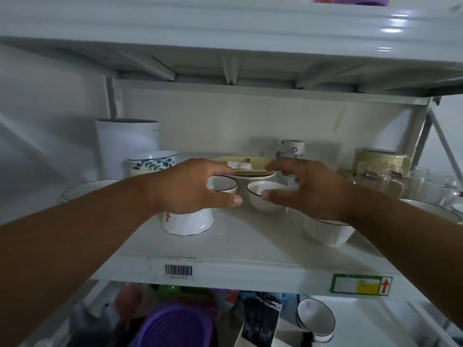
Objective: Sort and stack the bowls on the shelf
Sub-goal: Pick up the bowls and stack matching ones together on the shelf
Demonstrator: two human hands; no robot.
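Left hand (190, 189) pinches small bowl (221, 187) mid-shelf (238, 236); right hand (310, 191), at 3 o'clock, curls around its twin (265, 199). Best approach, likely: lift one clear, centre, nest gently, avoid rim knock.

Both bare forearms reached forward, converging at mid-frame. The left hand (190, 186) was cupped, thumb stretched toward the right, fingers curled at the far side. The right hand (308, 189) mirrored it, thumb pointing left, fingers bent and spread.
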